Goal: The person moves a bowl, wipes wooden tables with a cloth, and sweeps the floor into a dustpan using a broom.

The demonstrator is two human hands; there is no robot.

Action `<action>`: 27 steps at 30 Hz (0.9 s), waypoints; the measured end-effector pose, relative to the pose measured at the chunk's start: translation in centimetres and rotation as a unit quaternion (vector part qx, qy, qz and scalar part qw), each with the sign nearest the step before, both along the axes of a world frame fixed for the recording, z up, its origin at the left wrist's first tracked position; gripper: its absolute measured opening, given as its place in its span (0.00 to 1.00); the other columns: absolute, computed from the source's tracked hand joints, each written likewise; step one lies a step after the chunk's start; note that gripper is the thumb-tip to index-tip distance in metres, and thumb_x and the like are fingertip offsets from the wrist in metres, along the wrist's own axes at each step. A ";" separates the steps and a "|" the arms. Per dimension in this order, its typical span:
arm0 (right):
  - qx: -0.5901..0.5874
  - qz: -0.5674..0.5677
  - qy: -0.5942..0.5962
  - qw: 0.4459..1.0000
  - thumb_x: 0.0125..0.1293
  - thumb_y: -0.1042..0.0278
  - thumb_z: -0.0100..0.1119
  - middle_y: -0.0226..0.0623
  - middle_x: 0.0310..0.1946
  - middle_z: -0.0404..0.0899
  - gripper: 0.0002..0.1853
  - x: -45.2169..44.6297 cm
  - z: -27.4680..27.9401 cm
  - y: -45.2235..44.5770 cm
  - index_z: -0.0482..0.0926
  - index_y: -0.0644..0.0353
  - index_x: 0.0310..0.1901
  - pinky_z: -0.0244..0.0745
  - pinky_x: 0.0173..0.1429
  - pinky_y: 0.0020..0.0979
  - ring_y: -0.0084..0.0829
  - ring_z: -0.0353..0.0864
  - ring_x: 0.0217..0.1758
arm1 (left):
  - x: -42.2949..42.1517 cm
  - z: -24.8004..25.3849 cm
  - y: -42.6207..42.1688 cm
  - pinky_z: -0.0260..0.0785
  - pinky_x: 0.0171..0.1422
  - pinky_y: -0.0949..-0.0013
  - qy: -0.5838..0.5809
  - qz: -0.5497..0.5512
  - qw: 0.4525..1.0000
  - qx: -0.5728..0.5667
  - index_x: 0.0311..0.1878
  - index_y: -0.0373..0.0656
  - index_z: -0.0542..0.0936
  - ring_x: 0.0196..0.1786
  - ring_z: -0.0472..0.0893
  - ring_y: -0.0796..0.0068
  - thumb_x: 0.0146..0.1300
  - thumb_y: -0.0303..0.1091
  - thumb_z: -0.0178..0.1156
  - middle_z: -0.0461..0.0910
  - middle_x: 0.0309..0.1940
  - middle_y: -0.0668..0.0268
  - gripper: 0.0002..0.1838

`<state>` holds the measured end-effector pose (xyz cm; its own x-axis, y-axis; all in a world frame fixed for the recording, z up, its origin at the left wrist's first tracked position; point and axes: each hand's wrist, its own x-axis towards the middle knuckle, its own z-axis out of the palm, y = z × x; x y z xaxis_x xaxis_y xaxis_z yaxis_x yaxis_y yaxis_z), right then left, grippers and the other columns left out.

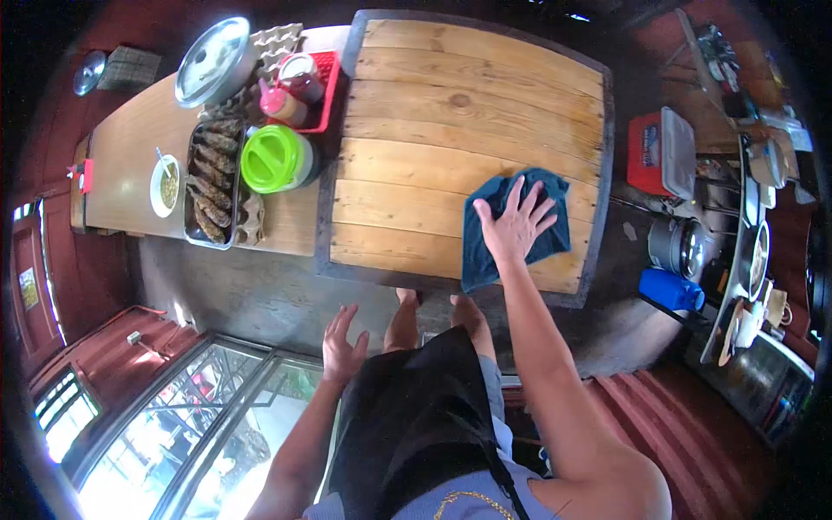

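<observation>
My right hand (517, 224) lies flat with spread fingers on a dark blue-green cloth (555, 232), pressing it against the wooden tabletop (416, 130). The cloth is spread near the table's right front corner, and one end hangs over the front edge. My left hand (344, 345) is raised in the air in front of the table, fingers apart and holding nothing. It touches neither the table nor the cloth.
Left of the planks, a second table (130, 147) holds a tray of browned food (212, 182), a green-lidded container (276, 159), a red basket (328, 91), a bowl (165, 186) and a large lidded pot (213, 62). A red cooler (660, 152) and blue jug (672, 290) stand right.
</observation>
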<state>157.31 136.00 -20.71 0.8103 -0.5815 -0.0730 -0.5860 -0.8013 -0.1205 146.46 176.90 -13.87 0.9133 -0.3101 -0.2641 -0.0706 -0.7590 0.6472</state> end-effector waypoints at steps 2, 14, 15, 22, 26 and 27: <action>-0.029 0.048 -0.028 0.998 0.79 0.29 0.48 0.47 0.90 0.50 0.46 2.5 -1.0 1.5 0.60 0.53 0.86 0.29 0.88 0.72 0.73 0.41 0.89 | -1.4 -0.2 2.0 0.72 0.77 0.46 0.022 0.045 0.998 -0.026 0.74 0.41 0.78 0.73 0.80 0.39 0.60 0.27 0.72 0.85 0.66 0.47 0.36; 0.127 0.423 -0.284 0.851 0.58 0.73 0.62 0.38 0.64 0.82 0.21 11.0 -0.8 21.5 0.87 0.55 0.55 0.68 0.71 0.48 0.47 0.73 0.70 | -0.6 0.6 2.7 0.75 0.74 0.49 0.041 0.063 0.997 -0.036 0.66 0.41 0.84 0.70 0.83 0.42 0.67 0.25 0.66 0.86 0.63 0.49 0.23; 0.119 0.451 -0.196 0.862 0.65 0.68 0.58 0.37 0.64 0.82 0.18 9.8 0.2 22.6 0.88 0.52 0.54 0.66 0.74 0.48 0.45 0.72 0.73 | 0.1 0.5 2.3 0.76 0.74 0.50 0.035 0.084 0.995 -0.038 0.64 0.40 0.85 0.69 0.83 0.42 0.68 0.24 0.65 0.87 0.63 0.49 0.21; 0.256 0.395 -0.048 0.881 0.74 0.64 0.60 0.41 0.75 0.76 0.21 -3.6 -0.4 10.9 0.83 0.53 0.67 0.67 0.83 0.45 0.45 0.73 0.78 | 9.5 -1.3 -3.7 0.76 0.73 0.51 -0.057 -0.017 0.998 -0.023 0.62 0.40 0.86 0.69 0.84 0.44 0.68 0.19 0.64 0.87 0.63 0.48 0.20; 0.110 0.207 -0.190 0.953 0.72 0.73 0.60 0.47 0.61 0.84 0.13 -11.6 -0.5 -4.9 0.88 0.54 0.54 0.75 0.73 0.49 0.54 0.80 0.68 | 15.2 -3.0 -7.9 0.76 0.73 0.51 -0.139 -0.022 0.990 -0.028 0.61 0.39 0.87 0.70 0.83 0.43 0.69 0.18 0.61 0.86 0.62 0.46 0.19; 0.096 0.156 -0.201 0.962 0.71 0.75 0.61 0.48 0.63 0.84 0.15 -13.1 -0.7 -8.2 0.88 0.55 0.57 0.74 0.75 0.49 0.54 0.79 0.69 | 16.3 -3.2 -8.7 0.76 0.73 0.50 -0.173 -0.011 0.984 -0.029 0.61 0.39 0.87 0.70 0.83 0.43 0.69 0.18 0.60 0.86 0.62 0.46 0.19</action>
<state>144.24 127.83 -21.36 0.9282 -0.3132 0.2010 -0.1961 -0.8706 -0.4512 162.78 168.22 -17.11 0.9383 -0.3365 0.0803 -0.3106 -0.7172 0.6238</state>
